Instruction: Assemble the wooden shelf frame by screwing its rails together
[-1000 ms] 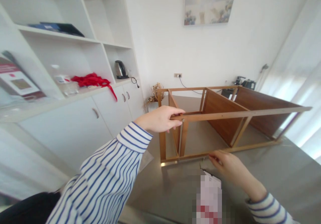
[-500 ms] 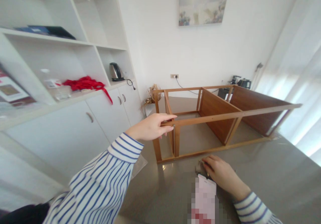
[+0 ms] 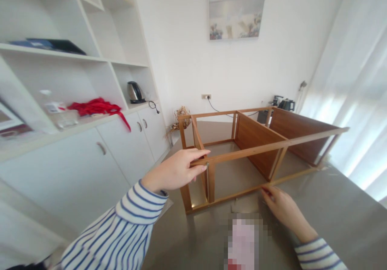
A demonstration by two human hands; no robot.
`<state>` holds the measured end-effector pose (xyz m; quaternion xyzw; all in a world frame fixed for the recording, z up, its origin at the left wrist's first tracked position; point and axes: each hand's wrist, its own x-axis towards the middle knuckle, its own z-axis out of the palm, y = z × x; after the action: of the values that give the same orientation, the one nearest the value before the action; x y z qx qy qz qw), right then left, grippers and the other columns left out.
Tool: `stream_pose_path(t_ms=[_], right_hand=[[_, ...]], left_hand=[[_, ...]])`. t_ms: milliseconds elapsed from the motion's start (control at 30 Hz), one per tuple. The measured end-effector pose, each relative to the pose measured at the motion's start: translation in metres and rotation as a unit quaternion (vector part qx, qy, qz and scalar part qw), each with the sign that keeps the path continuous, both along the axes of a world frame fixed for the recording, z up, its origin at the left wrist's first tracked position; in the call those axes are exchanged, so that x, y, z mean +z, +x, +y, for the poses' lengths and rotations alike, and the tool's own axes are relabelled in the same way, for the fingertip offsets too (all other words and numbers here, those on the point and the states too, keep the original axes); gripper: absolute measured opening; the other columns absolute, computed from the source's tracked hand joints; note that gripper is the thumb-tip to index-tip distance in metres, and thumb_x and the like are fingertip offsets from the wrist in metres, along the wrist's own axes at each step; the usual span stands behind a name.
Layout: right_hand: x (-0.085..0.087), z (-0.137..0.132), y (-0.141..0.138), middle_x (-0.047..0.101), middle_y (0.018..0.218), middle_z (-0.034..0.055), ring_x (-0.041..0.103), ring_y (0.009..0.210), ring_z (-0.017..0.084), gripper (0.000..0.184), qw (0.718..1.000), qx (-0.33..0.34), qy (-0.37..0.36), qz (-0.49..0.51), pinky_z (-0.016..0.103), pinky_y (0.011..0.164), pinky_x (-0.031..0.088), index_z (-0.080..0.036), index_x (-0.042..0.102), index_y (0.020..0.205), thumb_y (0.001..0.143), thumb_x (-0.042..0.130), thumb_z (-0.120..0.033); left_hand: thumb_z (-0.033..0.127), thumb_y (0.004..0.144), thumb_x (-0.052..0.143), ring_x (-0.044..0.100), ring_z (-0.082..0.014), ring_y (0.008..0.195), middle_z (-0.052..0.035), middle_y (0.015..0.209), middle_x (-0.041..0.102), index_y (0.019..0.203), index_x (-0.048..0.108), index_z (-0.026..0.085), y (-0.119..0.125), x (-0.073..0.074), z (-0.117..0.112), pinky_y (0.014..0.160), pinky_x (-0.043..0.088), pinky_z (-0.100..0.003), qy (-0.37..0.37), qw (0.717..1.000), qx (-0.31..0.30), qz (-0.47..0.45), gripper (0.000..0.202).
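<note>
Well to the left of the wooden rack (image 3: 248,154), a white shelf unit (image 3: 72,58) stores a heap of red ribbon (image 3: 96,107) and, closer to the rack, a kettle (image 3: 135,92), both probably put there to be out of the way. Beside the rack's far left corner are some dried plants (image 3: 182,117).

At the rack's near left end, the left hand (image 3: 177,168) reaches in from the side. Its thumb and forefinger are partly closed around the upper front rail, one above and one below, a grip that looks meant to steady that end.

The rack itself rests on the table (image 3: 332,217) with its panels upright, so it seems to be lying on its side; that leaves its open front facing the person. In front of the rack, between the hands, is a pale pink thing (image 3: 242,241), too blocked out to name.

Right of that, the right hand (image 3: 286,209) is at the rack's lower front rail, its fingers curled in close together; whether they pinch anything I cannot tell. Behind the rack's right part is a dark kettle (image 3: 287,104), and farther right of the rack hangs a white curtain (image 3: 344,80).
</note>
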<state>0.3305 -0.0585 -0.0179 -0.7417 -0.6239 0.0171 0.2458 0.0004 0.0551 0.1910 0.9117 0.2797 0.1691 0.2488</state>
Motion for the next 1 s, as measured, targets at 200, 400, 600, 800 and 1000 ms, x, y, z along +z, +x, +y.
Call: stream_pose_path(t_ms=[200, 400, 600, 800, 1000], right_hand=[[0.012, -0.004, -0.02, 0.071, 0.095, 0.0086, 0.067, 0.086, 0.022, 0.029, 0.996, 0.017, 0.082, 0.01, 0.035, 0.078, 0.052, -0.019, 0.065, 0.099, 0.088, 0.043, -0.033], [0.077, -0.01, -0.086, 0.069, 0.088, 0.0058, 0.065, 0.082, 0.017, 0.019, 0.969, 0.118, 0.218, -0.002, 0.029, 0.073, 0.052, -0.02, 0.063, 0.093, 0.091, 0.046, -0.029], [0.136, 0.012, -0.146, 0.068, 0.091, 0.0072, 0.063, 0.084, 0.018, 0.017, 0.94, 0.16, 0.299, -0.038, 0.032, 0.077, 0.05, -0.018, 0.062, 0.095, 0.092, 0.046, -0.024], [0.146, 0.025, -0.164, 0.067, 0.085, 0.0049, 0.062, 0.079, 0.017, 0.012, 0.933, 0.143, 0.329, -0.018, 0.03, 0.074, 0.048, -0.018, 0.061, 0.093, 0.091, 0.049, -0.022], [0.147, 0.027, -0.166, 0.066, 0.081, 0.0042, 0.061, 0.077, 0.017, 0.014, 0.938, 0.133, 0.318, -0.031, 0.029, 0.072, 0.045, -0.018, 0.061, 0.089, 0.091, 0.048, -0.02]], left_hand=[[0.035, 0.088, 0.049, 0.065, -0.0138, 0.068, -0.0066, 0.097, 0.069, 0.13, 0.051, 0.02, 0.005, -0.003, -0.009, 0.074, 0.051, -0.027, 0.057, 0.998, -0.012, -0.016, 0.044], [0.034, 0.087, 0.051, 0.067, -0.0159, 0.079, -0.0072, 0.102, 0.069, 0.127, 0.054, 0.019, 0.005, -0.003, -0.011, 0.082, 0.05, -0.029, 0.062, 0.998, -0.004, -0.021, 0.043], [0.028, 0.085, 0.054, 0.062, -0.0207, 0.101, -0.0087, 0.116, 0.065, 0.125, 0.057, 0.018, 0.006, -0.003, -0.011, 0.09, 0.048, -0.032, 0.076, 0.996, -0.01, -0.037, 0.041], [0.024, 0.084, 0.054, 0.06, -0.0204, 0.105, -0.0097, 0.118, 0.064, 0.126, 0.055, 0.017, 0.006, -0.004, -0.009, 0.094, 0.046, -0.034, 0.087, 0.995, -0.029, -0.046, 0.042], [0.026, 0.085, 0.052, 0.06, -0.0206, 0.107, -0.0104, 0.121, 0.063, 0.126, 0.055, 0.015, 0.007, -0.005, -0.008, 0.096, 0.045, -0.033, 0.086, 0.995, -0.028, -0.039, 0.042]])
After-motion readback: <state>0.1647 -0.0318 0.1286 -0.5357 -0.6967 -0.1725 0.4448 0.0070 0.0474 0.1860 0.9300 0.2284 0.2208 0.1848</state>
